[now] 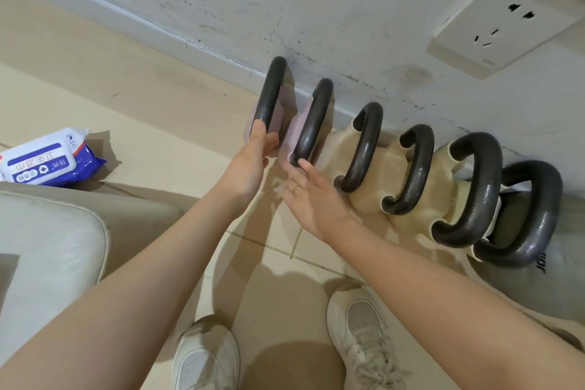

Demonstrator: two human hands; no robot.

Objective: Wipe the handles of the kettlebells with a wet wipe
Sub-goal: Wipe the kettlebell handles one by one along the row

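Black handle [270, 95] – left hand [250, 165] fingers touching, loose | right hand [311, 196] fingers spread – tile [190, 123] bare leftward

Both hands reach forward, left hand [253, 161] apparently curled, right hand [313, 196] spread.

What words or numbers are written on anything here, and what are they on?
Blue and white wet wipe pack: Chinese characters and a white cross sign, upside down to the camera, too blurred to read.
Grey kettlebell at the far right: white letters, partly hidden, maybe "JO".
White wall socket: tiny mark, unreadable.
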